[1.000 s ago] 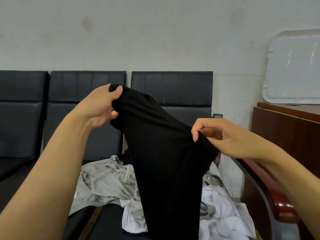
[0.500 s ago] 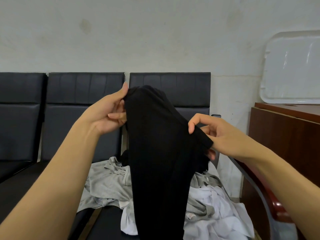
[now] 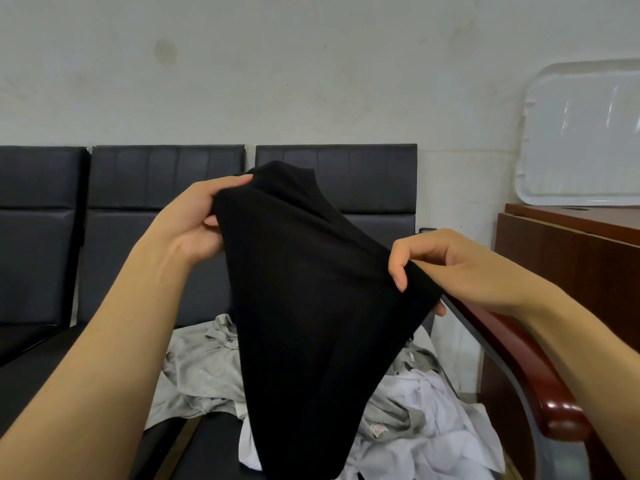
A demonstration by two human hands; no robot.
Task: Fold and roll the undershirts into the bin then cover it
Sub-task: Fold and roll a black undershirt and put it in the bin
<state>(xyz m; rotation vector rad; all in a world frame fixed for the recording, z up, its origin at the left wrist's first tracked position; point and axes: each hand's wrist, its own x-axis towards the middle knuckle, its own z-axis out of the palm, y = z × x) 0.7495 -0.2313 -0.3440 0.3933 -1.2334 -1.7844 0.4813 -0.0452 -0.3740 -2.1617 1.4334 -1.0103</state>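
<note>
A black undershirt (image 3: 311,323) hangs in the air in front of me, held up by both hands. My left hand (image 3: 194,223) grips its upper left edge, thumb on top and fingers behind the cloth. My right hand (image 3: 446,268) pinches the upper right edge, lower than the left. Below, on the right-hand black seat (image 3: 207,441), lies a heap of garments: a grey undershirt (image 3: 201,368) and a white one (image 3: 436,431). A clear plastic bin lid (image 3: 581,133) leans against the wall at the right. No bin shows.
A row of black padded seats (image 3: 159,209) runs along the grey wall. The right seat has a red-brown armrest (image 3: 526,372). A brown wooden cabinet (image 3: 571,265) stands at the right, with the lid on top of it.
Both hands shifted their grip along the shirt's top edge: the left closed round the cloth again after opening half a second ago, and the right moved outward and down, spreading the shirt wider.
</note>
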